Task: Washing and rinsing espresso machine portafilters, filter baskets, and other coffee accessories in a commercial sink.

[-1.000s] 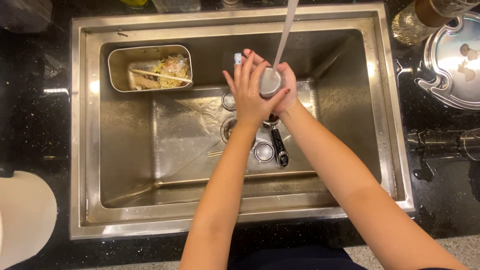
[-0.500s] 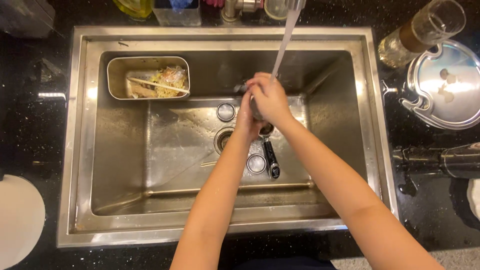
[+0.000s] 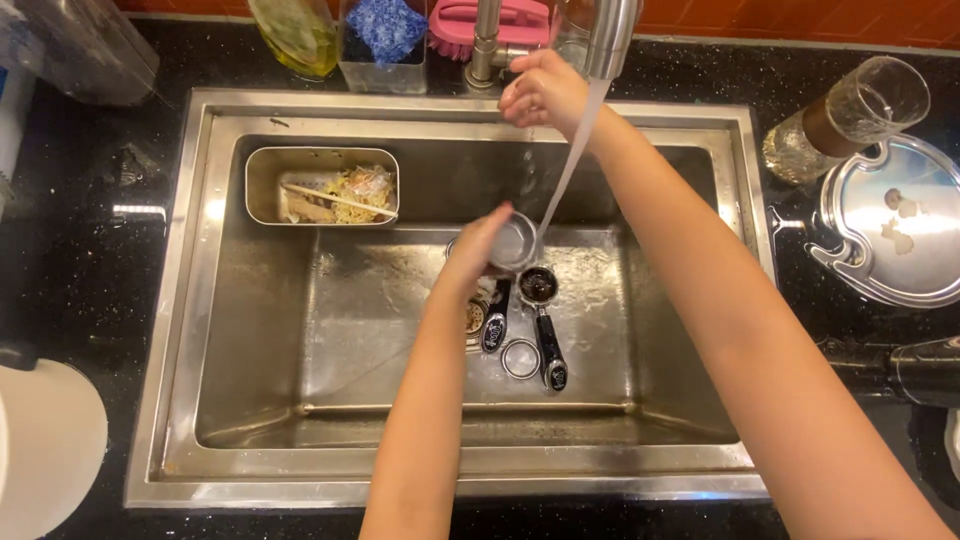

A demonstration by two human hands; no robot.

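Note:
My left hand point(image 3: 478, 252) holds a small round metal cup point(image 3: 515, 243) over the middle of the steel sink point(image 3: 190, 300), under the stream of water point(image 3: 565, 175) that falls from the tap spout point(image 3: 610, 35). My right hand point(image 3: 543, 92) is raised at the back rim of the sink, beside the tap base point(image 3: 487, 45), fingers curled and holding nothing that I can see. Below the cup, two black-handled measuring scoops point(image 3: 540, 320) and a small metal ring point(image 3: 520, 358) lie near the drain.
A rectangular metal strainer tray point(image 3: 262, 185) with food scraps hangs at the sink's back left. Behind the sink stand a soap bottle point(image 3: 295, 35), a blue sponge in a holder point(image 3: 385, 35) and a pink brush point(image 3: 490, 15). A glass jar point(image 3: 850, 115) and a metal lid point(image 3: 900, 220) lie right.
My right hand has left the cup and gone up to the tap at the back. The left hand alone now holds the cup under the water. The view has shifted closer.

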